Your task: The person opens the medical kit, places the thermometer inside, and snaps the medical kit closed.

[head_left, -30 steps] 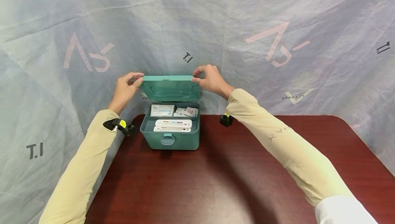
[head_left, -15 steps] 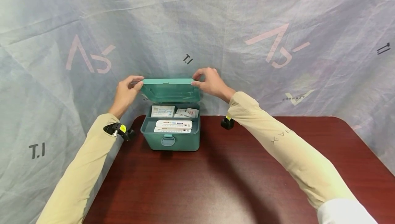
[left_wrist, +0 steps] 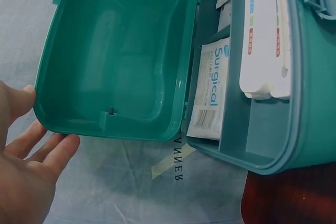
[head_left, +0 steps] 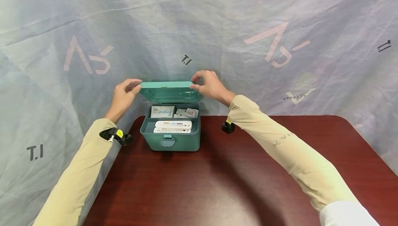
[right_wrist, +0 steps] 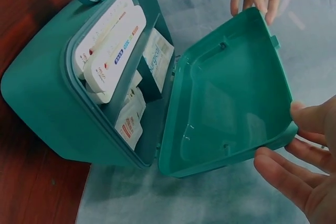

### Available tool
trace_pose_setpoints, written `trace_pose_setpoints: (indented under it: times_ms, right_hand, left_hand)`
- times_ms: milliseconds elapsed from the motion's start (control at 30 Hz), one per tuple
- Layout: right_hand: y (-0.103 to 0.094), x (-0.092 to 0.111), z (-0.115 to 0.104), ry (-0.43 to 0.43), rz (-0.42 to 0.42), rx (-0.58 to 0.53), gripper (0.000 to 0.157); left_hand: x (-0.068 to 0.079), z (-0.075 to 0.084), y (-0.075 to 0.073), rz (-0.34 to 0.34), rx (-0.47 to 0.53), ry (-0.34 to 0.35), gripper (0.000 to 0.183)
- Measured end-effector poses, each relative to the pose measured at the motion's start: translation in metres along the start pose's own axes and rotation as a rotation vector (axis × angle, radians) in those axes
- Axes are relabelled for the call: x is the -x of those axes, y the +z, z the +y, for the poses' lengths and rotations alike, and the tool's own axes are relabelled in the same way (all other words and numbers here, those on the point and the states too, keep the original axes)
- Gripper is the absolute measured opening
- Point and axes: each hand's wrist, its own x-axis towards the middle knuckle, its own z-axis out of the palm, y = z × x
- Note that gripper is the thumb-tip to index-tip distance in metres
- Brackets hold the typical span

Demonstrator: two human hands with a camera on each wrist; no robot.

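A green plastic first-aid box (head_left: 174, 143) stands at the back left of the table, its hinged lid (head_left: 169, 94) raised. My left hand (head_left: 122, 96) pinches the lid's left front corner between thumb and fingers. At the opposite corner my right hand (head_left: 211, 85) grips the lid the same way. White thermometer-like cases (right_wrist: 115, 51) lie stacked in the front compartment. Behind a divider sit a packet marked "Surgical" (left_wrist: 211, 90) and several small white sachets (right_wrist: 130, 119). A grey latch (head_left: 168, 141) hangs on the box's front.
The dark red wooden table (head_left: 192, 184) stretches forward and right of the box. A grey printed cloth (head_left: 155, 29) hangs close behind the box and along the left side.
The lid's front edge has come down a little, tilting forward, with both hands moving down with it. The box stays in place.
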Motion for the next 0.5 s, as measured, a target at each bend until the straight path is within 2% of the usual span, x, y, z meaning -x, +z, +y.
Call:
trace_pose_setpoints:
  times_ms: [500]
  right_hand:
    - [0.020, 0.008, -0.006, -0.012, 0.039, -0.039, 0.026]
  left_hand:
    - [0.009, -0.007, -0.008, 0.003, 0.014, -0.036, 0.037]
